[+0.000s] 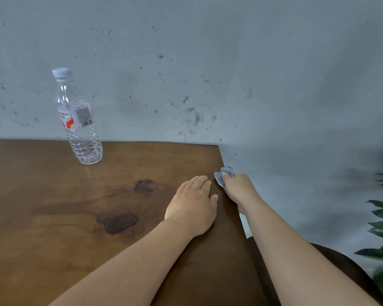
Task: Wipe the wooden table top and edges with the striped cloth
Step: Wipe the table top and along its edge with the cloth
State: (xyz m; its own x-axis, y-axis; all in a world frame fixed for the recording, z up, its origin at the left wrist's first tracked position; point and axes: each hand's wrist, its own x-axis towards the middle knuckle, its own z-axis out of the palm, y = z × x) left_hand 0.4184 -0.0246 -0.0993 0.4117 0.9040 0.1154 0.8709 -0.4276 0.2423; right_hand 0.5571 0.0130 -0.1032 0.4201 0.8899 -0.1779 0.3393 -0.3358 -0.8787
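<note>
left hand [191, 203]: bare, no rings | right hand [239, 187]: bare | forearms: sleeveless

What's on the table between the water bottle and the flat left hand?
Head view: nothing stands between the clear plastic water bottle and the left hand, only bare brown wooden table top with a dark stain.

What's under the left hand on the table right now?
The left hand lies flat, palm down, on the bare wooden table. Nothing shows around it; whatever is beneath the palm is covered. The striped cloth is in the right hand.
</note>
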